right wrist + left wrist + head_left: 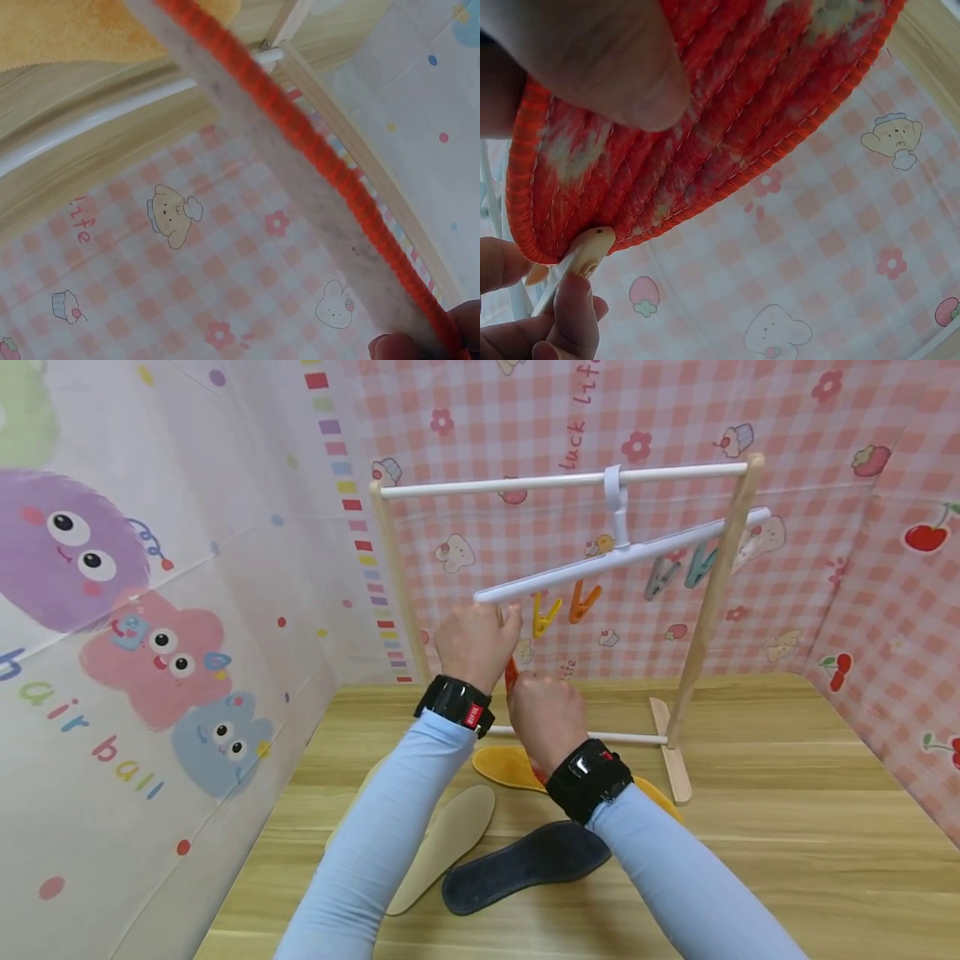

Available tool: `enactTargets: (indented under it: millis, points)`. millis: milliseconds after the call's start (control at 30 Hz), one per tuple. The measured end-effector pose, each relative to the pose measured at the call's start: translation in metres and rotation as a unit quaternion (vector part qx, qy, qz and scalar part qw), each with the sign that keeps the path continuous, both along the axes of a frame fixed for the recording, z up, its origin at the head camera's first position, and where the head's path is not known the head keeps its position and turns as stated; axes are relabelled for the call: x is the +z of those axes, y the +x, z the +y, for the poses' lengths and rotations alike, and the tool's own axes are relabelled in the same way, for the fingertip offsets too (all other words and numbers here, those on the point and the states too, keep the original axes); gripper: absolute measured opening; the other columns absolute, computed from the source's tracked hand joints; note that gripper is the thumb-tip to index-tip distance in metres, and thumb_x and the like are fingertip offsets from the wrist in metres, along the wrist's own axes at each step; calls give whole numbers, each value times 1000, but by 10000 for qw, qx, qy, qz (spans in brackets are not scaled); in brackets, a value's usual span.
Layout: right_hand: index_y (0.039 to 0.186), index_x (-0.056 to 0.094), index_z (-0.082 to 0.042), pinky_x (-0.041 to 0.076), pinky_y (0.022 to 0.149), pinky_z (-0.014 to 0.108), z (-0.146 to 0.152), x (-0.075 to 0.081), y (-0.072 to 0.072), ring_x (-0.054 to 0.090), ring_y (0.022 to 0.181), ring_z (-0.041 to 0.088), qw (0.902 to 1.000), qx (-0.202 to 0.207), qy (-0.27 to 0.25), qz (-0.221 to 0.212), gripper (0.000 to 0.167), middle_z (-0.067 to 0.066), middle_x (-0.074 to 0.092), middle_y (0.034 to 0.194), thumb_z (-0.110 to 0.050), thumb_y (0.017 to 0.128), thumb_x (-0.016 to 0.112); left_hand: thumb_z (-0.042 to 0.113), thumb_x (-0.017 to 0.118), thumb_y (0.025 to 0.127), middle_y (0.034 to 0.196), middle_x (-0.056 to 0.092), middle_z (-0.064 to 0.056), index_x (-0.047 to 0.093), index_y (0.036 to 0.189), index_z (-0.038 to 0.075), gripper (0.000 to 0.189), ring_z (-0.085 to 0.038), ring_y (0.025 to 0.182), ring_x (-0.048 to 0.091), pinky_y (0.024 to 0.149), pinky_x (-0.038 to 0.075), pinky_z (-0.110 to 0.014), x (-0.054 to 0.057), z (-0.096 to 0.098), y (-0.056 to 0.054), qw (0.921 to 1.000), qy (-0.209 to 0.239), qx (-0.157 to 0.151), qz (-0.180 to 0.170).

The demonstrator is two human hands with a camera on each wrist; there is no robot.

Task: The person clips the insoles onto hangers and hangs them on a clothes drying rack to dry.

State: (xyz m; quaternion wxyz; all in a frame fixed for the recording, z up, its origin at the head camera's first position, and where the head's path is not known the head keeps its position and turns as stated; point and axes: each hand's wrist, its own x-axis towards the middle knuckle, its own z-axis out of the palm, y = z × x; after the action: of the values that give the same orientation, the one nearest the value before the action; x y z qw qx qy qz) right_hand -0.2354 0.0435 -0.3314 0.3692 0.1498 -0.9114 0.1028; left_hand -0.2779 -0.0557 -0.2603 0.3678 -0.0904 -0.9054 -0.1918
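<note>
A white hanger [555, 578] hangs tilted from the rack, its lower end at my left hand [474, 643]. There the left fingers pinch a pale clothespin [586, 253], whose jaws sit over the narrow end of a red insole [727, 112] with orange stitched edging. My right hand [551, 718], just below and to the right, grips this insole; its thumb [607, 67] lies flat over the red quilted face in the left wrist view. The insole's pale side and orange edge [322, 161] show in the right wrist view. The hands hide most of it in the head view.
Yellow [546, 620], orange [582, 603], grey [660, 578] and teal [699, 565] clothespins dangle from the hanger. The rack has wooden posts [712, 610] and a white top bar [487, 485]. Beige [450, 839], dark [528, 866] and yellow [506, 766] insoles lie on the wooden table [810, 860].
</note>
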Motion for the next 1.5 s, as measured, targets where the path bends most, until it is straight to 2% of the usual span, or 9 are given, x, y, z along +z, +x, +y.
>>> enactTargets:
  millis: [133,300,567,733,933,1200,1367,1500]
  points:
    - [71,66,2,46,41,37,1,-1,1,57,46,24,10000,36,46,-34,27,7,54,55,-17,89,72,44,59,97,48,38,2,48,58,13,51,-14,40,35,40,22,-27,-1,0,0,10000,25,-51,-50]
    - [70,64,0,42,39,32,2,-2,3,50,42,20,9996,43,88,-247,28,3,46,52,-19,90,70,50,58,97,49,42,1,52,59,13,53,-16,40,40,40,23,-27,-3,1,-1,9999,-10,-87,-135]
    - [71,65,-1,40,39,31,4,-6,7,47,40,18,9987,100,56,-494,34,2,46,52,-27,93,69,50,58,97,50,41,1,50,60,14,53,-15,42,38,42,22,-27,-5,0,-2,10000,-40,-75,20]
    - [62,58,-4,30,37,26,7,-11,9,40,37,14,9988,120,186,-440,46,0,39,48,-37,93,69,49,58,97,51,42,2,50,58,14,53,-14,43,37,42,22,-27,-7,-3,-4,10000,8,-8,75]
    - [53,45,-10,23,37,25,11,-16,10,35,35,12,9990,144,205,-359,55,-2,32,46,-41,93,68,48,55,99,50,43,1,50,59,14,53,-15,44,39,43,23,-27,-9,-7,-6,9999,114,6,-52]
    - [54,47,-10,24,35,26,20,-19,12,37,35,13,9984,84,55,-548,55,-2,33,46,-42,94,67,49,53,100,50,44,0,50,57,13,56,-15,45,39,43,23,-27,-9,-10,-8,9994,244,65,-221]
    - [53,44,-11,25,35,27,27,-21,13,38,35,13,9981,9,11,-613,57,-2,33,47,-43,95,65,45,55,99,52,48,0,57,62,12,49,-16,46,42,43,26,-28,-10,-13,-6,9991,202,131,-349]
    - [53,45,-11,27,35,28,32,-24,14,40,36,14,9977,-5,-119,-668,56,-1,35,48,-41,94,66,41,58,98,60,60,-4,73,76,8,43,-16,49,49,43,31,-28,-12,-14,-6,9991,220,86,-361]
